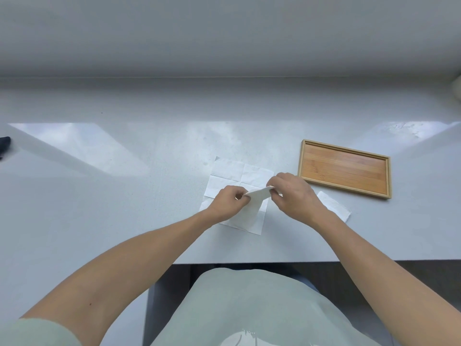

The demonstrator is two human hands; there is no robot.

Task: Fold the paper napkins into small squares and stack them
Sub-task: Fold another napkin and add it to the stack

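A white paper napkin hangs folded between my two hands, just above the table. My left hand pinches its left top corner and my right hand pinches its right top corner. Under them lies an unfolded napkin with crease lines, flat on the white table. A folded napkin lies to the right, partly hidden by my right wrist.
A shallow wooden tray with nothing in it stands at the right, beyond the folded napkin. A dark object shows at the far left edge. The table's front edge runs just below my forearms, with my lap beneath.
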